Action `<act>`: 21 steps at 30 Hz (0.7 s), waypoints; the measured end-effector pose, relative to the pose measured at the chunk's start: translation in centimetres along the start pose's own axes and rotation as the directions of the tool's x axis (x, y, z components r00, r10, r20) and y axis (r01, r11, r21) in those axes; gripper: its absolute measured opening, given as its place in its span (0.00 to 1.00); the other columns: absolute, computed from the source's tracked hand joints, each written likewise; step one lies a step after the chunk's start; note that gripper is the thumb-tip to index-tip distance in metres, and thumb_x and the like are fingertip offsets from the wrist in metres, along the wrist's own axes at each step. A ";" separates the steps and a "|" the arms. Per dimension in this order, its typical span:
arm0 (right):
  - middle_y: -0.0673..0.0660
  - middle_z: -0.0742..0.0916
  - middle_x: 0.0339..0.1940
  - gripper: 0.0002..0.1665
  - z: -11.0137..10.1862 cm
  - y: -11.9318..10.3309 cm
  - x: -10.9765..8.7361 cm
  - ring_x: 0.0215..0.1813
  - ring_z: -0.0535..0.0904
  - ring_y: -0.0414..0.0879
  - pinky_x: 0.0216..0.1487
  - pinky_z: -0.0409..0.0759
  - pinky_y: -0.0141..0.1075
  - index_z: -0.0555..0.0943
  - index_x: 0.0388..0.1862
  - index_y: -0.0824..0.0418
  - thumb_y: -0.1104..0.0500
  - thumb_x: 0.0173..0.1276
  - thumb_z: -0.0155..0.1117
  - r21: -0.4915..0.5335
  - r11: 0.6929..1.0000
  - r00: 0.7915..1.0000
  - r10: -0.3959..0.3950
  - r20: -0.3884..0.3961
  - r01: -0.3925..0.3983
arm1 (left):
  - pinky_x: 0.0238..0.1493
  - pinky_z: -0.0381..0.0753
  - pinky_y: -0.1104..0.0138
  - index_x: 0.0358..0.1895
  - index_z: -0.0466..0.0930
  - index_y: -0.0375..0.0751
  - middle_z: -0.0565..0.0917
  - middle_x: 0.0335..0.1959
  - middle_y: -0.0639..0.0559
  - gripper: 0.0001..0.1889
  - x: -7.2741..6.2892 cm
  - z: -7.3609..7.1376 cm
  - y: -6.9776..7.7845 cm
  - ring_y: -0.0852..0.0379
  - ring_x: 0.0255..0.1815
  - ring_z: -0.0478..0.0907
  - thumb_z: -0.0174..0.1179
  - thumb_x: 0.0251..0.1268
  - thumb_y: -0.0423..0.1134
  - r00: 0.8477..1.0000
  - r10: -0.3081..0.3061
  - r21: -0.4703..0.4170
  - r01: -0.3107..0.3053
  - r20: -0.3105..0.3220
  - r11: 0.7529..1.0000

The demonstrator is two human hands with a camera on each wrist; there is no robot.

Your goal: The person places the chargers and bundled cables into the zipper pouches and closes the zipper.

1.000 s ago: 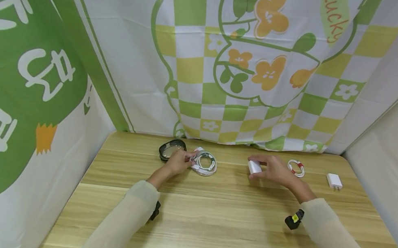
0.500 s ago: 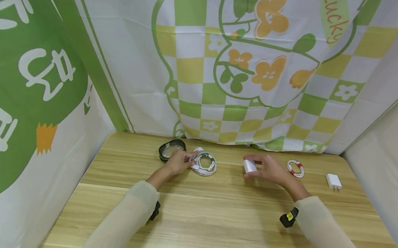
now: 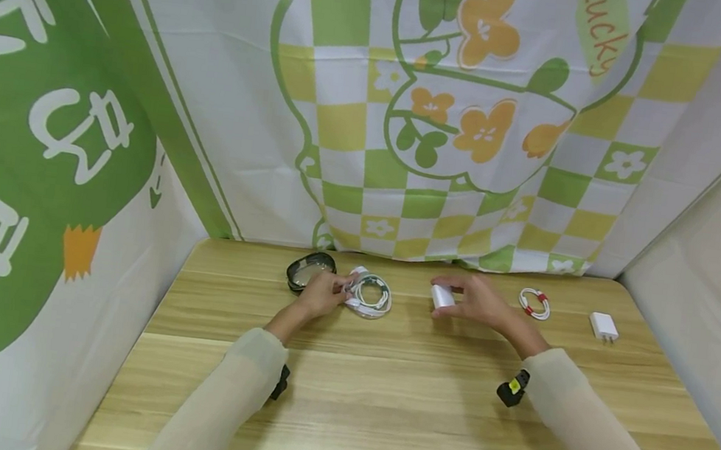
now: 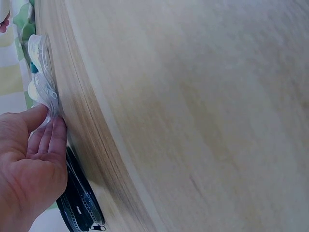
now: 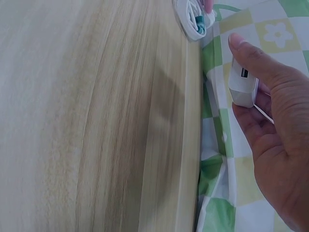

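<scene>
Across the worktop [image 3: 381,398]: strung along its far side with small electrical things, both hands busy among them.
Left hand [image 3: 320,295]: pinching the left edge of a cable bundle [image 5: 192,17], thumb against fingers; by judgement, steadying it — hard to tell whether resting on the wood or slightly raised.
Right hand [image 3: 481,302]: pinching a white charger [image 3: 442,297] end to end, thumb nearer the person, fingers at the far end; seemingly clear of the worktop.
Step in hand: probably mid-placement, charger held up while steadying the bundle.
Next move: likely calling for a firm pinch, a level lowering and no knock against the bundle.
Cable bundle: coiled, with a teal tie [image 5: 200,21]; just left of the charger, apart from it.
Black zipped case [image 4: 79,193]: round, left of the bundle, close to the left hand.
Red-tied cable [image 3: 543,299]: coiled, right of the right hand.
White charger: long axis running away from the person, near end slanting slightly right; USB port [image 5: 245,73] turned toward the right wrist camera.
Spare charger [image 3: 603,325]: farthest right, prongs [image 3: 608,340] pointing toward the person.
</scene>
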State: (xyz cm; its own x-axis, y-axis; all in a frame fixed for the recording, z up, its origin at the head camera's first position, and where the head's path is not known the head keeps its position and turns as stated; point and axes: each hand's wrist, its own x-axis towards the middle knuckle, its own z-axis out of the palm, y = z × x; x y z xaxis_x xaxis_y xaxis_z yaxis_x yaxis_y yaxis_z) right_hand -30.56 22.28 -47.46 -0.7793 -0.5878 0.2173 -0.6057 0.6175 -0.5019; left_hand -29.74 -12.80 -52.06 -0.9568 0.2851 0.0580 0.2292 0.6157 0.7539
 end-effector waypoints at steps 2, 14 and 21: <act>0.61 0.90 0.59 0.37 0.1 -0.1 0.2 0.49 0.88 0.51 0.45 0.87 0.49 0.88 0.61 0.64 0.52 0.53 0.89 -0.010 1.000 1.000 -0.005 -0.005 0.005 | 0.66 0.81 0.58 0.69 0.78 0.36 0.79 0.70 0.44 0.25 0.0 0.0 0.0 0.45 0.67 0.81 0.67 0.70 0.26 1.000 -0.003 -0.004 0.003 0.000 1.000; 0.60 0.90 0.59 0.38 0.8 -1.1 1.5 0.45 0.85 0.47 0.41 0.82 0.37 0.87 0.63 0.63 0.50 0.55 0.88 -0.014 1.000 1.000 0.013 0.028 -0.013 | 0.68 0.79 0.56 0.70 0.78 0.36 0.79 0.70 0.44 0.25 -0.1 -0.2 0.3 0.45 0.68 0.80 0.66 0.71 0.26 1.000 0.003 0.004 -0.003 -0.002 1.000; 0.60 0.90 0.59 0.36 1.6 -1.3 2.1 0.51 0.87 0.53 0.46 0.86 0.48 0.87 0.61 0.65 0.54 0.53 0.89 0.009 1.000 1.000 -0.017 0.008 0.016 | 0.67 0.80 0.56 0.69 0.78 0.35 0.79 0.70 0.44 0.25 -0.1 -0.1 0.2 0.44 0.68 0.80 0.67 0.71 0.26 1.000 0.003 -0.003 -0.003 0.001 1.000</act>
State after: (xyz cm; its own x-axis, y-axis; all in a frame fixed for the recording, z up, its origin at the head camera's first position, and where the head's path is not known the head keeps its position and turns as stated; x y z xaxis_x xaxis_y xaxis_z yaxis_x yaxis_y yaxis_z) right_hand -31.14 19.37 -47.66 -0.7679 -0.6020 0.2191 -0.6170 0.6032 -0.5054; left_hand -29.60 -12.77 -51.83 -0.9558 0.2879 0.0595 0.2315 0.6124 0.7559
